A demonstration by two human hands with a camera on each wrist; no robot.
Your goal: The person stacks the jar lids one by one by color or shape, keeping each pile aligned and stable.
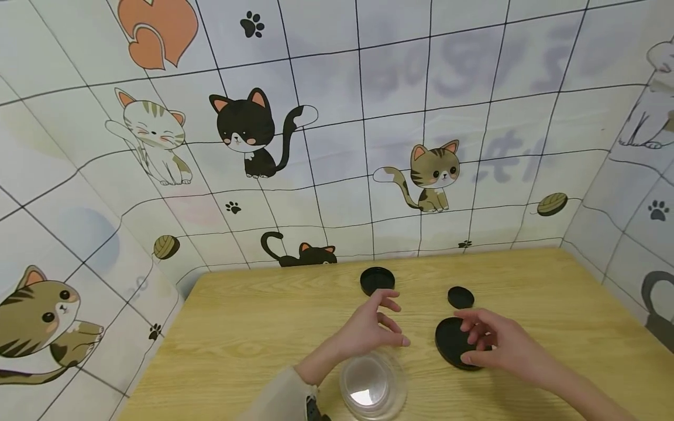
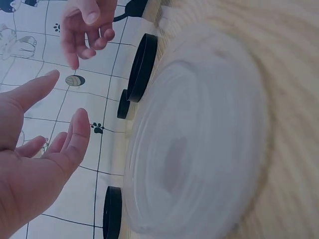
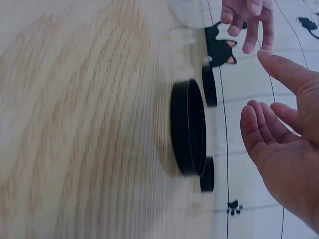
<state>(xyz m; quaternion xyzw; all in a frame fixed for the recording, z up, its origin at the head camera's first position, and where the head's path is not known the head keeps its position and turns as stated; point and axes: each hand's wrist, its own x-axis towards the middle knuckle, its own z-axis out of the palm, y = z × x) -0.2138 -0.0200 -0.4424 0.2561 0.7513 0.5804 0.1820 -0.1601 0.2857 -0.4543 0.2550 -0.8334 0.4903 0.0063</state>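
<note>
Above the clear round plastic container hovers the left hand, its fingers loosely bent with nothing between them. The right hand hangs over the largest black round lid, partly hiding it; its fingers are relaxed and hold nothing. In the right wrist view a visible gap separates that hand from the large lid. The container looks big and blurred in the left wrist view. A medium black lid lies beyond the left hand, and a small black lid beyond the right.
The wooden table meets a patterned cloth wall with cartoon cats at the back and sides. A grey sleeve and something dark at the wrist show on the left arm.
</note>
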